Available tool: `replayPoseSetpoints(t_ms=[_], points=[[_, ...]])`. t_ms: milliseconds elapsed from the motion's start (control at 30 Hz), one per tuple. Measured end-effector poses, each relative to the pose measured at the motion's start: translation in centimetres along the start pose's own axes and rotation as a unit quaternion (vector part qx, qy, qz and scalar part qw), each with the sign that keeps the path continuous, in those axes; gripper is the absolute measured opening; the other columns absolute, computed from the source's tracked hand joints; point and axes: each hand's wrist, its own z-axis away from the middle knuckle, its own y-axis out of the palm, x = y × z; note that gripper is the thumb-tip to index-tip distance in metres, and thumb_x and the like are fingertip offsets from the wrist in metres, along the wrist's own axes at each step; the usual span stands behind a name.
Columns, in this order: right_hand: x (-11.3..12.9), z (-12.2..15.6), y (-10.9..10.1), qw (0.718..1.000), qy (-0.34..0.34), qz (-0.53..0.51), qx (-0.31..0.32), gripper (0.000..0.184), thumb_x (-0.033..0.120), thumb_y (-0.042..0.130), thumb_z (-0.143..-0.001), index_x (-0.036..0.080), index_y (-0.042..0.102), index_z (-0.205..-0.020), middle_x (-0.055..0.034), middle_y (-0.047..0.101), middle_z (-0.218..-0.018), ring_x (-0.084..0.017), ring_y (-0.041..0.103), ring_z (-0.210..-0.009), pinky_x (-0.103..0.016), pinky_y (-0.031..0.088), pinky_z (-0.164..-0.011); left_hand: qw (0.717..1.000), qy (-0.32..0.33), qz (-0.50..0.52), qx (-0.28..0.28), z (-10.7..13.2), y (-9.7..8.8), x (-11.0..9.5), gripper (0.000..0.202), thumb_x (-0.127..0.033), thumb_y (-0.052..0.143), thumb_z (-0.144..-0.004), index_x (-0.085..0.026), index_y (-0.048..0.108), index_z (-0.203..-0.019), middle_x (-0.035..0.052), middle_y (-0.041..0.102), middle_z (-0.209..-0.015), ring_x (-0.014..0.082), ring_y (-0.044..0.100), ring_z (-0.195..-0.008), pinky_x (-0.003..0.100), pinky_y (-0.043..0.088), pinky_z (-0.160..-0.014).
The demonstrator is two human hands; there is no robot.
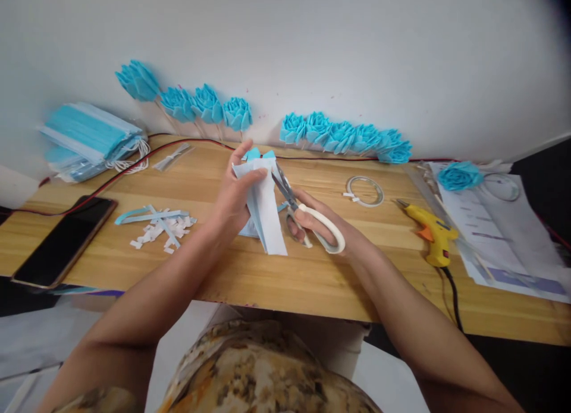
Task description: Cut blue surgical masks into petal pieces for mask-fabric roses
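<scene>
My left hand [236, 193] pinches a folded strip of white and pale blue mask fabric [270, 219] above the table's middle. My right hand [312, 216] is wrapped round white-handled scissors [328, 225], two loops over its fingers. The blades point up and to the left, and their tips meet the right edge of the fabric near my left thumb. Small bright blue pieces [260, 155] show just behind the fabric. A pile of white scraps and pale blue strips [165, 225] lies left of my left forearm.
Blue flowers [341, 136] on sticks lean along the wall. Stacked face masks [96, 133] and a phone [66, 237] lie left. A tape roll [366, 191], a yellow glue gun [430, 231] and papers [504, 222] with a flower lie right. A red-black cable [129, 169] crosses the wooden table [312, 288].
</scene>
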Motion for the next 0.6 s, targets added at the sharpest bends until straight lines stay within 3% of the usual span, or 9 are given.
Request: replayPoseSetpoints(t_ms=[100, 167, 300, 400, 500, 600], points=[[1.7, 0.9, -2.4, 0.991, 0.027, 0.124, 0.038, 0.091, 0.066, 0.076, -0.084, 0.022, 0.045, -0.158, -0.0005, 0.065, -0.083, -0.016, 0.059, -0.068, -0.029, 0.047, -0.059, 1.0, 0.017, -0.008, -0.014, -0.5, -0.6, -0.7, 0.088, -0.032, 0.085, -0.071, -0.034, 0.044, -0.15, -0.004, 0.07, -0.083, 0.02, 0.072, -0.073, 0.033, 0.059, -0.069], [2.5, 1.6, -4.1, 0.973, 0.033, 0.23, 0.003, 0.088, 0.057, 0.082, -0.08, 0.025, 0.051, -0.156, -0.0021, 0.07, -0.086, -0.019, 0.062, -0.072, -0.031, 0.048, -0.063, 1.0, 0.017, -0.007, -0.019, -0.7, -0.8, -1.1, 0.089, -0.032, 0.085, -0.072, -0.035, 0.043, -0.15, -0.0041, 0.071, -0.083, 0.0211, 0.073, -0.076, 0.034, 0.059, -0.07], [2.4, 2.4, -6.2, 0.891, 0.047, 0.44, -0.097, 0.071, 0.034, 0.081, -0.08, 0.026, 0.062, -0.147, -0.0079, 0.078, -0.102, -0.028, 0.071, -0.088, -0.037, 0.053, -0.075, 1.0, -0.002, 0.01, -0.016, -0.4, -0.4, -1.5, 0.085, -0.03, 0.087, -0.072, -0.037, 0.047, -0.147, -0.0047, 0.071, -0.08, 0.0195, 0.07, -0.071, 0.031, 0.056, -0.064], [1.9, 2.5, -6.1, 0.818, 0.097, 0.563, -0.068, 0.063, 0.02, 0.07, -0.082, 0.02, 0.065, -0.145, -0.0144, 0.077, -0.124, -0.035, 0.072, -0.108, -0.041, 0.054, -0.087, 0.999, -0.001, 0.043, -0.01, -0.1, 0.2, -1.5, 0.081, -0.028, 0.088, -0.07, -0.034, 0.051, -0.142, -0.006, 0.071, -0.078, 0.0142, 0.065, -0.06, 0.025, 0.049, -0.056], [2.2, 2.6, -5.2, 0.795, 0.106, 0.597, -0.017, 0.063, 0.019, 0.065, -0.086, 0.022, 0.062, -0.149, -0.0139, 0.075, -0.132, -0.036, 0.071, -0.117, -0.043, 0.054, -0.093, 0.998, 0.004, 0.054, 0.01, -0.1, 0.3, -1.3, 0.077, -0.028, 0.09, -0.068, -0.031, 0.055, -0.137, -0.0058, 0.071, -0.077, 0.0119, 0.061, -0.055, 0.023, 0.046, -0.054], [2.9, 3.0, -4.7, 0.775, 0.1, 0.621, -0.054, 0.046, 0.029, 0.065, -0.092, 0.026, 0.072, -0.138, -0.0119, 0.08, -0.12, -0.039, 0.074, -0.11, -0.047, 0.055, -0.09, 0.999, 0.001, 0.03, 0.033, 0.0, 0.2, -0.9, 0.073, -0.03, 0.091, -0.069, -0.03, 0.06, -0.135, -0.0056, 0.068, -0.075, 0.0125, 0.061, -0.055, 0.023, 0.046, -0.053]])
